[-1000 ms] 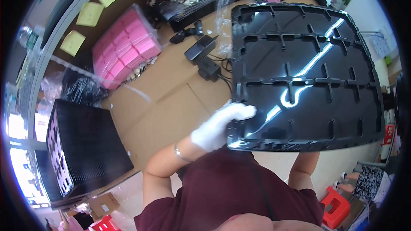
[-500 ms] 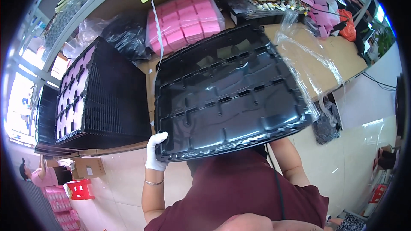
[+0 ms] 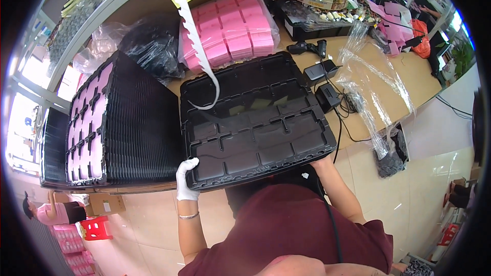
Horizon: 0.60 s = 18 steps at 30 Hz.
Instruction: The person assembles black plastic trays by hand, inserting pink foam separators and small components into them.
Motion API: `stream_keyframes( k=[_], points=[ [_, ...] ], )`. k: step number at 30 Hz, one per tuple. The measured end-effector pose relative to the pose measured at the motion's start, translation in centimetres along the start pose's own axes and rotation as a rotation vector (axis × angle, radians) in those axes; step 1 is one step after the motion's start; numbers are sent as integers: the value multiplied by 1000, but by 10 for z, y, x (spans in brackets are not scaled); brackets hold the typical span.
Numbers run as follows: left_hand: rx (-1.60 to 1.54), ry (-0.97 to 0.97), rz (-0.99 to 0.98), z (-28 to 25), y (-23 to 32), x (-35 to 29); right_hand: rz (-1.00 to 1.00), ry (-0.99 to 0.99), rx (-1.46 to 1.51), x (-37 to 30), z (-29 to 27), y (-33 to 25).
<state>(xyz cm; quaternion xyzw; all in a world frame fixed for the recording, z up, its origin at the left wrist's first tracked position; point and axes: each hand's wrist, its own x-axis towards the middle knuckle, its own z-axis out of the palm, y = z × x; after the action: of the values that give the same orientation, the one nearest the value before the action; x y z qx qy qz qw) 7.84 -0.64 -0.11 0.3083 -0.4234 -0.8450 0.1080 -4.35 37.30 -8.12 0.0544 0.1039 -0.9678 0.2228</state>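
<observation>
A black plastic tray [image 3: 245,145] with shallow compartments lies before me at the table's near edge, its near side jutting over. My left hand [image 3: 187,176], in a white glove, grips its near left corner, thumb on top of the rim. My right hand [image 3: 321,162] holds the near right corner from below; its fingers are hidden under the tray. Left of the tray rises a tall stack of black trays [image 3: 146,128], with pink pieces [image 3: 92,122] in the compartments of its end face. A curled white strip [image 3: 197,46] hangs over the tray's far left part.
Behind the tray sits a plastic-wrapped pile of pink foam [image 3: 232,25], beside black plastic bags [image 3: 153,46]. Black power adapters [image 3: 326,96] with cables lie at its right, near clear film [image 3: 376,82]. A person in pink [image 3: 53,209] stands at the far left.
The tray has moved left and turned flatter, uncovering the adapters and cables on its right. My right hand has moved left with it and now shows at the corner.
</observation>
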Motion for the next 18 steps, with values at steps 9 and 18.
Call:
stream_keyframes(
  k=[9, 18],
  points=[
    [34, -34, -18, 9, 1, 43, 150, 261, 20, -38, 35, -39],
    [194, 129, 28, 19, -3, 24, -74, 377, -1616, -77, 113, -195]
  ],
)
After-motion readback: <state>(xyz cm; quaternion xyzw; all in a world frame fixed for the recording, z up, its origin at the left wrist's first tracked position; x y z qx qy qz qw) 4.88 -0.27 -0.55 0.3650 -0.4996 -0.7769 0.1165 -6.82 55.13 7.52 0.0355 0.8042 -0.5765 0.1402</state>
